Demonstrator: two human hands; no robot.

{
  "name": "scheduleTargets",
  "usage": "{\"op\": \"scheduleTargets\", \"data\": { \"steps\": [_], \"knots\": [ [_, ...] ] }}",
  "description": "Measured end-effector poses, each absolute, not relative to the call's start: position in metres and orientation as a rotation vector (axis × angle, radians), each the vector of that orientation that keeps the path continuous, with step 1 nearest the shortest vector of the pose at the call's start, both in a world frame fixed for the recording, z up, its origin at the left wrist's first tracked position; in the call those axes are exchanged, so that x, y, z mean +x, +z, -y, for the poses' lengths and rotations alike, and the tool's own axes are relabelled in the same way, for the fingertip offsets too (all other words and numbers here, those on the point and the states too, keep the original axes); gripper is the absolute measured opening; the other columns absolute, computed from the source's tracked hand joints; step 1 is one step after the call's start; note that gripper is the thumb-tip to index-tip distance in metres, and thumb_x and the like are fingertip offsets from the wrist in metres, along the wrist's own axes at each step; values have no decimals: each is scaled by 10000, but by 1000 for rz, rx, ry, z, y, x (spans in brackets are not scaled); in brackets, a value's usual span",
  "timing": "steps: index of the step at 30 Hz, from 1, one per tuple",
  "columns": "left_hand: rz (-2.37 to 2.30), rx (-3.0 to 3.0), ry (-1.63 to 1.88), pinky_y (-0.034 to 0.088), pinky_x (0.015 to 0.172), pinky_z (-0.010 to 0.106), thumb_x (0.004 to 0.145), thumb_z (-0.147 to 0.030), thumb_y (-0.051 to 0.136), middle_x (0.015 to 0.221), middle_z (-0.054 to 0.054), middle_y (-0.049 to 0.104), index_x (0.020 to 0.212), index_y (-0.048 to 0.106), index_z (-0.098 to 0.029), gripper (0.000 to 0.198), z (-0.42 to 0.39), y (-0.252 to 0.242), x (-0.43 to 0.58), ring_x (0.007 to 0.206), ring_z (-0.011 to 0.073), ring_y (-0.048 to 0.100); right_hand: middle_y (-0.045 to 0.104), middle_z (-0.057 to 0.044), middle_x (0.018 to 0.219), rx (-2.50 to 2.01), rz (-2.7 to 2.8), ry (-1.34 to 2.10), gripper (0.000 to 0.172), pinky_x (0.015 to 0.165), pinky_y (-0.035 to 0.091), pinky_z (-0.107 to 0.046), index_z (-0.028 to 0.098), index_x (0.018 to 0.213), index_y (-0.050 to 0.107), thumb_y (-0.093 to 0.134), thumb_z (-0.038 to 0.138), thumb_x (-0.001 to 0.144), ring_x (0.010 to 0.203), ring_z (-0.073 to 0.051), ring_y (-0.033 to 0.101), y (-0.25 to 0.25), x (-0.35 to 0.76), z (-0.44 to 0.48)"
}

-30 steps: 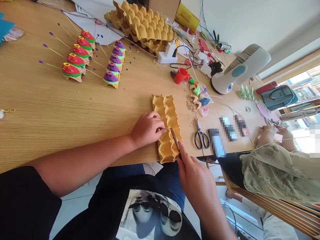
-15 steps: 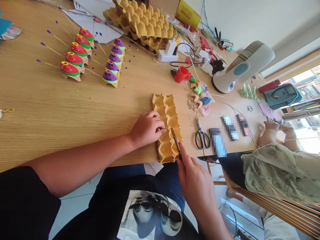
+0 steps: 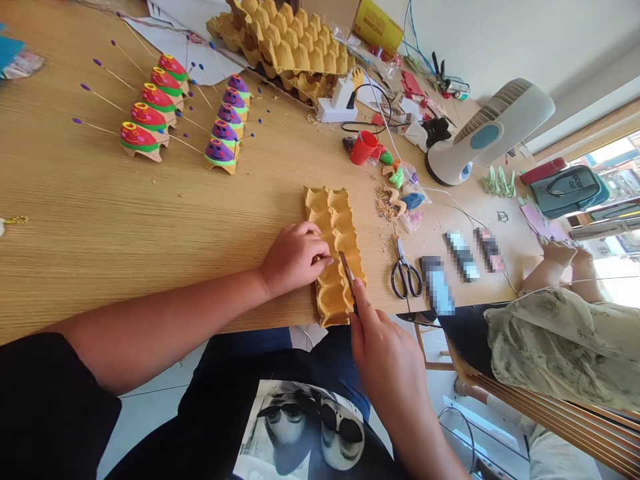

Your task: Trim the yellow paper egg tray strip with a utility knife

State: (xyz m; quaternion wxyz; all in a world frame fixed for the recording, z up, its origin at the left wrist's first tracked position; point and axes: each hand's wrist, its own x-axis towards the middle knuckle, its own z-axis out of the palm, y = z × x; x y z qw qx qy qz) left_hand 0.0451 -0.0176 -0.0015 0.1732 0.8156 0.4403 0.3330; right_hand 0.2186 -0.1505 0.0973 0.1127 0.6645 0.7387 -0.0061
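Observation:
A yellow egg-carton strip (image 3: pixel 327 223) with two rows of cups lies at the table's front edge, its near end slightly over it. My left hand (image 3: pixel 296 259) rests on the strip's left side, fingers curled and pressed against the cardboard. In my right hand (image 3: pixel 385 347) is a knife (image 3: pixel 348 275), its blade lying along the ridge between the two rows and the index finger stretched along its back. The knife's handle is mostly hidden in the palm.
Painted carton figures (image 3: pixel 150 117) with stick feelers stand at the back left. Scissors (image 3: pixel 406 270), blurred flat objects, a red cup (image 3: pixel 363 147) and a fan (image 3: pixel 485 133) are on the right. Egg trays (image 3: pixel 295 43) lie behind. Another person's hands (image 3: pixel 563 257) are at far right.
My right hand and the knife have shifted slightly left and up along the strip's middle ridge. My left hand has stayed in place.

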Motion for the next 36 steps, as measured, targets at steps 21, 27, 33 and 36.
{"op": "scheduleTargets", "data": {
  "steps": [21, 27, 33, 36],
  "knots": [
    [-1275, 2308, 945, 474, 957, 438, 874, -285, 664, 807, 28, 741, 767, 730, -234, 135, 10, -3, 42, 1102, 268, 609, 770, -47, 990, 1973, -2132, -64, 581, 566, 467, -239, 228, 1590, 329, 476, 235, 1028, 717, -148, 720, 98, 217, 144],
    [-1288, 2297, 937, 474, 959, 440, 870, -285, 665, 784, 31, 725, 731, 716, -227, 159, 11, -1, 42, 1102, 271, 607, 767, -26, 953, 1985, -2159, -77, 581, 558, 464, -253, 223, 1590, 332, 469, 226, 1026, 706, -158, 718, 98, 214, 142],
    [-1287, 2297, 950, 465, 960, 446, 868, -278, 670, 791, 26, 732, 753, 721, -229, 135, 11, -3, 43, 1113, 271, 611, 770, -22, 952, 2003, -2144, -52, 568, 547, 466, -266, 224, 1583, 348, 470, 239, 1029, 684, -165, 715, 95, 214, 143],
    [-1286, 2298, 952, 463, 956, 447, 858, -277, 685, 794, 24, 736, 756, 723, -229, 119, 11, -3, 43, 1119, 273, 611, 775, -38, 997, 2033, -2158, -43, 562, 540, 469, -261, 224, 1578, 358, 460, 233, 1026, 686, -160, 717, 95, 215, 144]
  ]
}}
